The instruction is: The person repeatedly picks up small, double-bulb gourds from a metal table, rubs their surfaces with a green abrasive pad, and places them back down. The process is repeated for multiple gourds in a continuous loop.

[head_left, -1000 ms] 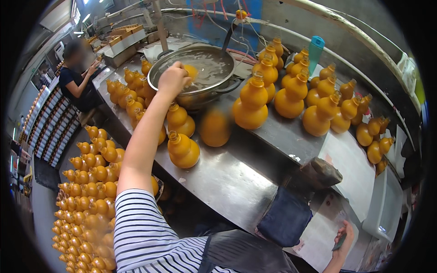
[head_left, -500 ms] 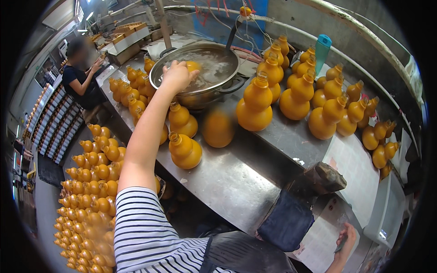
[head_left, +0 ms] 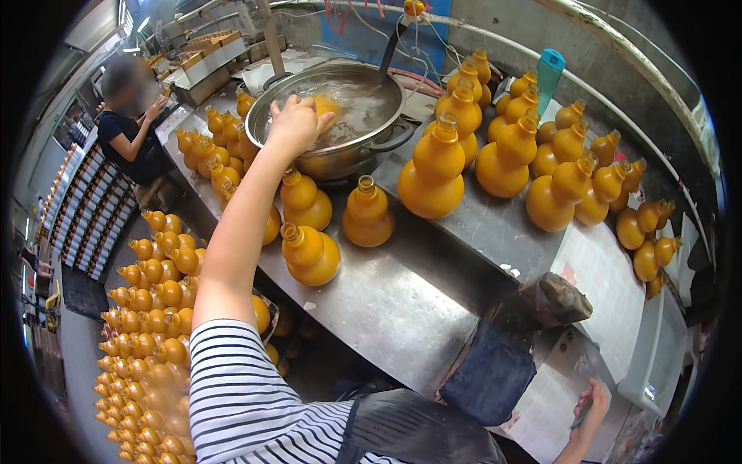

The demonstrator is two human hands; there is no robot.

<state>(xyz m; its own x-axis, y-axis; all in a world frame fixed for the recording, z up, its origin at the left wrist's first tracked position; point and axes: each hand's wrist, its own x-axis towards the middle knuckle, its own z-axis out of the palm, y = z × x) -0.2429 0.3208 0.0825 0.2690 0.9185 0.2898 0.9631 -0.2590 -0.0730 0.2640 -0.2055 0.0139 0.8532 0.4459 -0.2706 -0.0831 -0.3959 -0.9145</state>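
My left hand (head_left: 300, 125) reaches over a wide steel pot (head_left: 393, 133) of hot-looking, rippling water. Its fingers are closed around an orange gourd-shaped bottle (head_left: 326, 107), which is partly under the water and partly hidden by the hand. At the lower right, my right hand (head_left: 593, 410) is held above a paper-covered surface, its fingers wrapped round a small dark flat tool (head_left: 581, 414) whose exact kind I cannot make out. Close by the pot stand an upright orange gourd-shaped bottle with a clear neck (head_left: 367, 215) and another nearer me (head_left: 309, 255).
More gourd bottles stand on the raised metal bench (head_left: 495, 240) to the right, beside a teal bottle (head_left: 549, 76). Rows of them fill the lower left (head_left: 147, 348). A wooden block (head_left: 563, 299) and dark blue cloth pad (head_left: 488, 375) lie ahead. Another person (head_left: 127, 127) works far left.
The view has shifted slightly, so the pot appears a little further left. My left hand stays over the pot with the bottle, and my right hand is almost still.
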